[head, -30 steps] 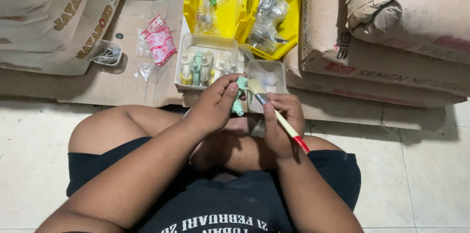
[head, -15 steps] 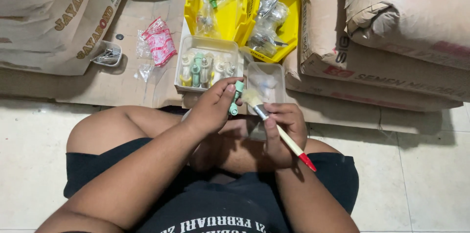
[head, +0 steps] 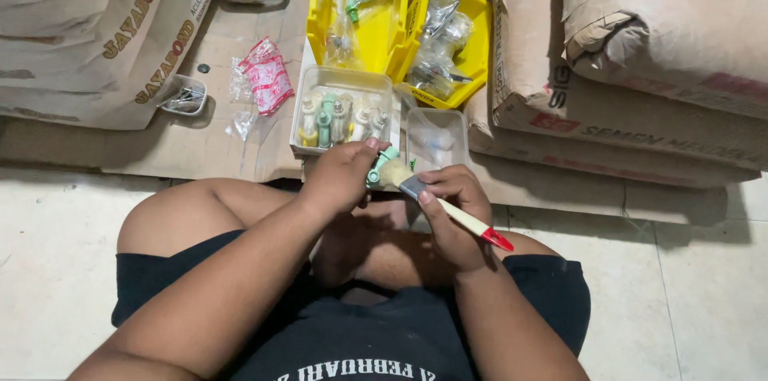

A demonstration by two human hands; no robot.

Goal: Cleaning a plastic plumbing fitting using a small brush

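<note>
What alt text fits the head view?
Seen from above, a seated person's left hand holds a green tap while the right hand presses a paintbrush against it. Ahead on cardboard are a tray of taps, yellow bins and stacked sacks.

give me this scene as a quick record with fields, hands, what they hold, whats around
left hand: grip closed on a green plastic tap
right hand: grip closed on a paintbrush with a pale handle and red tip
contact: brush bristles rest against the tap
posture: person seated on a tiled floor
in front: clear tray of taps, small clear tray beside it
behind: two yellow bins holding bagged parts
sides: stacked paper sacks left and right
on cardboard: red and white packet
</note>
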